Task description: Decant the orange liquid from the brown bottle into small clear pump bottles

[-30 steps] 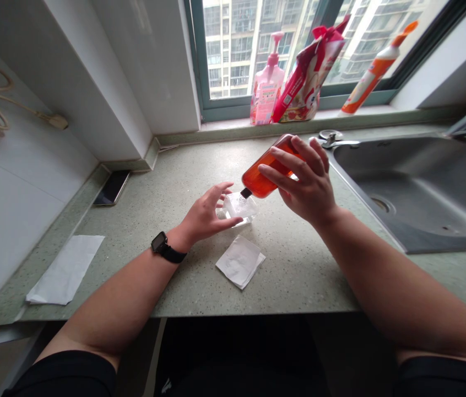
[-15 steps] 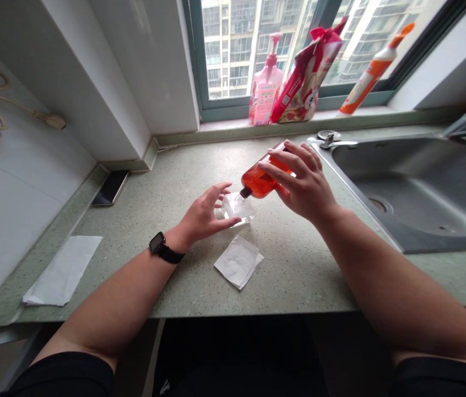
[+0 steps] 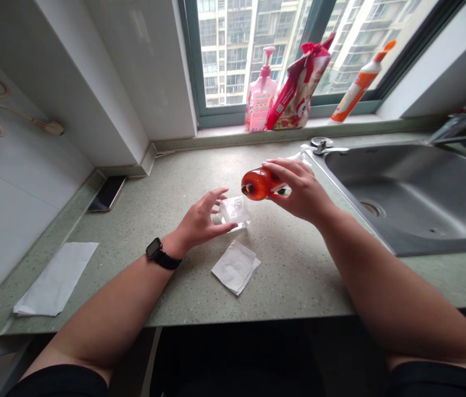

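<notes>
Black short sleeves both sides: left sleeve (image 3: 65, 381), right sleeve (image 3: 443, 380). Forearms (image 3: 121, 298) bare, left hand (image 3: 198, 219) and right hand (image 3: 299, 187) too. Left wrist: black watch (image 3: 154, 248), rounded-rectangle case, dark screen, broad black strap (image 3: 170, 261).

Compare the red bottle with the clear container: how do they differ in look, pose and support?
Colour: the red bottle is orange-red, while the clear container is colourless.
Shape: the bottle is rounded with a narrow neck; the container looks boxy.
Pose and support: the right hand holds the bottle tipped over, above the counter; the container rests on the counter, with the left hand curved beside it.
Shared: both look see-through.
</notes>
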### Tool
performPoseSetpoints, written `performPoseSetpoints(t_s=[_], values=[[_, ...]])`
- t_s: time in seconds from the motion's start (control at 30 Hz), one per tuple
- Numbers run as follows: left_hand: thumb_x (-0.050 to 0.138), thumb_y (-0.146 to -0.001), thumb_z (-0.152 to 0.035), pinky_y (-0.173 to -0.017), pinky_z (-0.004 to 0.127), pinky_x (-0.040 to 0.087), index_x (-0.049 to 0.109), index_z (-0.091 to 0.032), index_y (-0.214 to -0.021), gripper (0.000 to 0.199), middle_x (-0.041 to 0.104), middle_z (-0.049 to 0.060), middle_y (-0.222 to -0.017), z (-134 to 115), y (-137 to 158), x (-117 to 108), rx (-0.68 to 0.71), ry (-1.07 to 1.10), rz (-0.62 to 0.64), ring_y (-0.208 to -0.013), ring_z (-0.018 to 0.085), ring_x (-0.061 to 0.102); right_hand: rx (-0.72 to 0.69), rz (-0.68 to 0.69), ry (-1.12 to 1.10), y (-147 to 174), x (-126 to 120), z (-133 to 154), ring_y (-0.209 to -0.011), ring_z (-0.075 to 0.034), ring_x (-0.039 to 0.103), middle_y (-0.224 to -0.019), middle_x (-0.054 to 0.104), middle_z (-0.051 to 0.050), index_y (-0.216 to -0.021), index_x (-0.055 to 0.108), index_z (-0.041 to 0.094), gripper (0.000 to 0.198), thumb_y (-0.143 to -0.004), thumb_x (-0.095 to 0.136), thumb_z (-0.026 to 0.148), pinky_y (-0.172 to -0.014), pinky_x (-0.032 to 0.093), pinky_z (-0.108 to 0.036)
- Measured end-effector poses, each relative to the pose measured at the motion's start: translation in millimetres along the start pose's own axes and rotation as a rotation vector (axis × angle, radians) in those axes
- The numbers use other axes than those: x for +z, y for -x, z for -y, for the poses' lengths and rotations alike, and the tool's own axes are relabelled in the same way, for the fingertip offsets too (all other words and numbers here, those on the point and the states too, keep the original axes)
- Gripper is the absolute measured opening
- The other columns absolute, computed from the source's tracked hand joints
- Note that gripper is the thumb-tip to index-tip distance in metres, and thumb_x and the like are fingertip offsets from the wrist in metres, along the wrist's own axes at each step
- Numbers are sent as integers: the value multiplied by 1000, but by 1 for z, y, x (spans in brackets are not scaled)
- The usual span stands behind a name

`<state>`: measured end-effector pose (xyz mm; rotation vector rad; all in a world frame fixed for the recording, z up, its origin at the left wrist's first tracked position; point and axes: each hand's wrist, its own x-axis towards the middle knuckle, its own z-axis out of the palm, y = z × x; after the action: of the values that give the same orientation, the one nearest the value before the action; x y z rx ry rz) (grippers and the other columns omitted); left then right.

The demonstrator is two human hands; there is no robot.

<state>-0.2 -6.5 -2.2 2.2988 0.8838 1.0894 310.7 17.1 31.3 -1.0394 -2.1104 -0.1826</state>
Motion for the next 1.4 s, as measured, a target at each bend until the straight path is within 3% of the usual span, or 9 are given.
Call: performPoseSetpoints(t_s=[0.23, 0.33, 0.57, 0.93, 1.07, 1.4], values=[[91, -84, -38, -89, 42, 72, 44, -27, -158, 88, 70, 12, -133, 3, 2, 1, -6, 0, -13, -111, 25, 74, 329, -27, -564, -6, -1, -15, -121, -33, 75, -141, 74, -11, -151, 57, 33, 78, -83, 88, 55, -107, 62, -57], [92, -83, -37, -89, 43, 72, 44, -27, -158, 89, 70, 12, -131, 3, 2, 1, -1, 13, -22, -112, 25, 73, 433, -16, -735, -9, 0, -20, -120, -33, 76, -137, 76, -11, -146, 60, 33, 76, -81, 90, 56, -104, 64, -56], [92, -82, -41, -88, 44, 72, 44, -27, -157, 90, 70, 13, -133, 1, 1, -1, -24, 14, -83, -113, 26, 72, 582, -24, -960, -13, -7, -9, -132, -33, 70, -136, 76, -9, -131, 69, 31, 67, -75, 94, 57, -114, 58, -54], [91, -82, -43, -89, 43, 70, 45, -28, -154, 87, 69, 12, -134, -1, -2, -5, -109, 53, -198, -115, 25, 71, 610, -47, -912, -12, 1, -4, -125, -32, 72, -131, 77, -7, -129, 68, 32, 73, -68, 97, 59, -110, 60, -54], [90, -83, -45, -88, 43, 70, 46, -28, -153, 84, 67, 12, -135, 2, -4, -12, -170, 70, -262, -116, 26, 69, 624, -36, -813, -9, 7, -8, -115, -30, 74, -127, 77, -6, -132, 67, 33, 73, -70, 96, 58, -103, 63, -51], [90, -80, -48, -92, 45, 67, 47, -29, -148, 83, 66, 10, -134, 21, -9, -30, -282, 125, -479, -119, 28, 69, 580, -45, -475, -1, 24, -11, -111, -32, 74, -124, 78, -8, -131, 70, 28, 66, -75, 88, 59, -105, 60, -58]])
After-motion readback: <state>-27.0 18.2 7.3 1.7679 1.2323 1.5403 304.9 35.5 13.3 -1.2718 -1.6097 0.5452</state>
